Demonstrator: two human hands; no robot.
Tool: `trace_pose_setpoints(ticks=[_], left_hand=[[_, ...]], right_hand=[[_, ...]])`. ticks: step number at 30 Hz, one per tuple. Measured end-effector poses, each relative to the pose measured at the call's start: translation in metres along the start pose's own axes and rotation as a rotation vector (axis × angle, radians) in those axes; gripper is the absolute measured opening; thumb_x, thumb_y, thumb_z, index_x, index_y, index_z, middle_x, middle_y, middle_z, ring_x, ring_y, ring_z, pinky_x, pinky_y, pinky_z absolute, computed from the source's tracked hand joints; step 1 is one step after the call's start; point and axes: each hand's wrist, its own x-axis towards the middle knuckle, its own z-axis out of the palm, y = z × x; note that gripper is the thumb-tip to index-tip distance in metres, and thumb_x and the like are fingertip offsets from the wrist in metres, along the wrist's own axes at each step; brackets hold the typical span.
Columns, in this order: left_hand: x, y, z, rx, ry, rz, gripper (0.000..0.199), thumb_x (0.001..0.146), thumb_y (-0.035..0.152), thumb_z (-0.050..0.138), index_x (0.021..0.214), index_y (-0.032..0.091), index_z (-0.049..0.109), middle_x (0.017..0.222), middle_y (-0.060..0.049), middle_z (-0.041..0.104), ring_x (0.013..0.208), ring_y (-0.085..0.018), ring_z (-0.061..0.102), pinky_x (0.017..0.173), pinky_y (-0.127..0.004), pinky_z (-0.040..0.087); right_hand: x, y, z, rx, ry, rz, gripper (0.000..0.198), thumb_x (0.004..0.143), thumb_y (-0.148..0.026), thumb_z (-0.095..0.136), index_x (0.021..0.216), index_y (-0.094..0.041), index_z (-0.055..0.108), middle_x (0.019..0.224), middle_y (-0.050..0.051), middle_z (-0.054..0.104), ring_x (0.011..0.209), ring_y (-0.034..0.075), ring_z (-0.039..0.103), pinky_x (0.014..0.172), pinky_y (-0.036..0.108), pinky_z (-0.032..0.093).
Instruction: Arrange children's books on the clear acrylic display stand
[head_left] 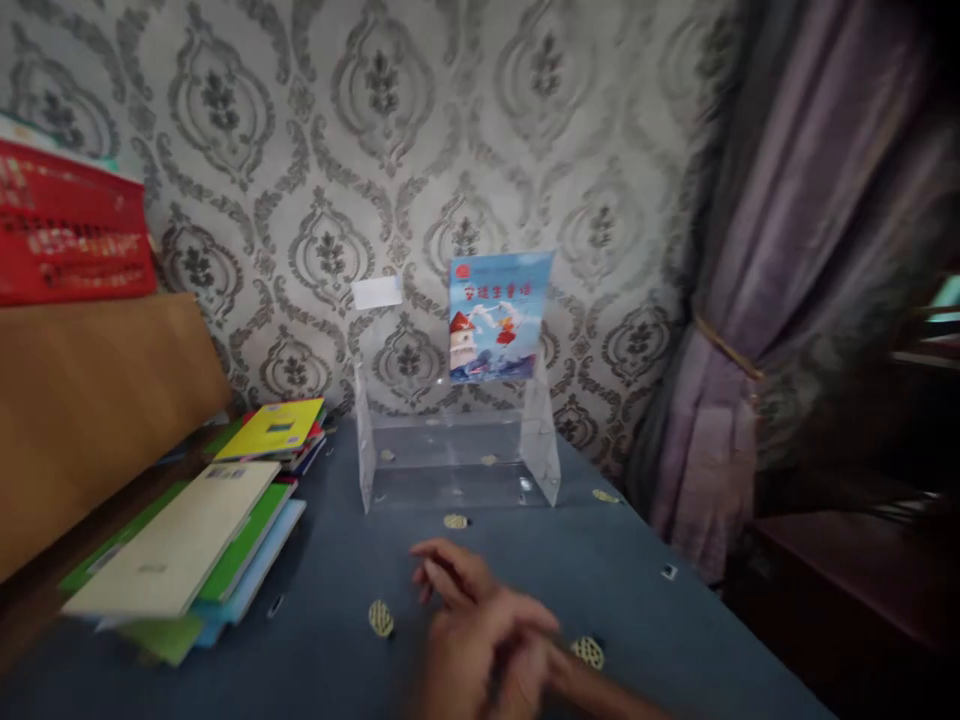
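My left hand (469,645) and my right hand (452,572) cross over each other above the table at the lower middle. The left lies over the right near its wrist; motion blur and overlap hide most of its fingers. The right reaches in from the lower right, its fingers pointing left, loosely stretched and holding nothing that I can see. Beyond them stands a clear plastic book rack (541,455). A blue picture-covered book (499,320) is upright at the rack's right side. A small white label (377,292) shows at the rack's upper left.
Stacked books, one cream (180,540) on top and a yellow one (274,428) behind, lie left on the dark blue table (322,560). A brown box (97,410) with a red package (71,225) above borders the left. A purple curtain (720,400) hangs right.
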Motion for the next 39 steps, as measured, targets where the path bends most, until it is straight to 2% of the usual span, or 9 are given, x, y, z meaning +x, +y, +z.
trace_pose_setpoints(ticks=[2, 4, 12, 17, 19, 22, 25, 30, 39], left_hand=[[-0.029, -0.01, 0.022, -0.151, -0.07, -0.036, 0.027, 0.091, 0.047, 0.056, 0.113, 0.044, 0.07, 0.088, -0.004, 0.078, 0.077, -0.023, 0.074, 0.071, -0.036, 0.057], [-0.048, -0.011, 0.024, -0.164, -0.03, -0.027, 0.026, 0.09, 0.041, 0.057, 0.109, 0.032, 0.072, 0.089, -0.006, 0.078, 0.083, -0.022, 0.075, 0.08, -0.036, 0.057], [-0.086, -0.008, -0.054, -0.088, 0.231, -0.189, 0.027, 0.098, 0.032, 0.045, 0.108, 0.019, 0.066, 0.09, -0.008, 0.074, 0.079, -0.018, 0.072, 0.064, -0.026, 0.054], [-0.103, -0.022, -0.137, 0.394, 0.444, -0.181, 0.031, 0.101, 0.035, 0.04, 0.11, 0.02, 0.066, 0.101, -0.008, 0.074, 0.095, -0.021, 0.069, 0.089, -0.034, 0.053], [-0.113, -0.03, -0.184, 0.734, 0.566, -0.227, 0.035, 0.1, 0.039, 0.045, 0.122, 0.018, 0.063, 0.127, -0.015, 0.068, 0.121, -0.027, 0.062, 0.107, -0.044, 0.045], [-0.129, -0.043, -0.244, 1.115, 0.478, -0.444, 0.069, 0.092, 0.054, 0.059, 0.148, 0.017, 0.044, 0.16, -0.022, 0.037, 0.151, -0.039, 0.027, 0.118, -0.067, 0.022], [-0.144, -0.057, -0.276, 1.243, 0.284, -0.655, 0.086, 0.089, 0.057, 0.063, 0.158, 0.018, 0.029, 0.165, -0.024, 0.023, 0.153, -0.044, 0.018, 0.112, -0.076, 0.019], [-0.158, -0.065, -0.286, 1.362, 0.176, -0.614, 0.069, 0.099, 0.046, 0.051, 0.159, 0.021, 0.028, 0.165, -0.021, 0.026, 0.152, -0.041, 0.025, 0.111, -0.071, 0.029], [-0.163, -0.037, -0.285, 1.45, 0.177, -0.449, 0.045, 0.102, 0.025, 0.037, 0.143, 0.018, 0.054, 0.143, -0.016, 0.06, 0.132, -0.032, 0.058, 0.109, -0.053, 0.043]], right_hand=[[-0.004, 0.004, 0.036, 0.112, -0.112, 0.07, 0.034, 0.091, -0.063, 0.049, 0.109, -0.039, 0.066, 0.087, 0.001, 0.071, 0.071, 0.021, 0.069, 0.054, 0.034, 0.053], [-0.002, 0.004, 0.065, 0.19, -0.164, 0.11, 0.037, 0.092, -0.059, 0.05, 0.114, -0.032, 0.064, 0.09, 0.003, 0.07, 0.073, 0.02, 0.068, 0.053, 0.031, 0.051], [0.009, 0.003, 0.126, 0.302, -0.163, 0.18, 0.034, 0.085, -0.061, 0.059, 0.111, -0.04, 0.065, 0.096, 0.003, 0.069, 0.088, 0.028, 0.07, 0.074, 0.043, 0.058], [0.011, 0.008, 0.137, 0.234, -0.204, 0.191, 0.043, 0.084, -0.065, 0.058, 0.108, -0.03, 0.063, 0.087, 0.005, 0.069, 0.076, 0.026, 0.068, 0.061, 0.038, 0.054], [0.011, 0.01, 0.138, 0.251, -0.214, 0.202, 0.042, 0.088, -0.06, 0.056, 0.111, -0.025, 0.061, 0.085, 0.005, 0.069, 0.07, 0.02, 0.066, 0.057, 0.032, 0.052], [0.01, 0.012, 0.139, 0.283, -0.224, 0.18, 0.039, 0.091, -0.055, 0.056, 0.111, -0.022, 0.061, 0.086, 0.005, 0.069, 0.069, 0.017, 0.066, 0.057, 0.029, 0.051], [0.009, 0.015, 0.138, 0.285, -0.234, 0.171, 0.037, 0.092, -0.053, 0.056, 0.111, -0.022, 0.062, 0.087, 0.005, 0.069, 0.068, 0.016, 0.066, 0.056, 0.028, 0.05], [0.008, 0.02, 0.139, 0.282, -0.233, 0.185, 0.036, 0.092, -0.052, 0.056, 0.109, -0.021, 0.062, 0.087, 0.005, 0.069, 0.067, 0.015, 0.066, 0.055, 0.028, 0.05], [0.008, 0.017, 0.14, 0.317, -0.231, 0.18, 0.036, 0.092, -0.052, 0.057, 0.107, -0.02, 0.063, 0.085, 0.004, 0.068, 0.066, 0.014, 0.065, 0.054, 0.026, 0.049]])
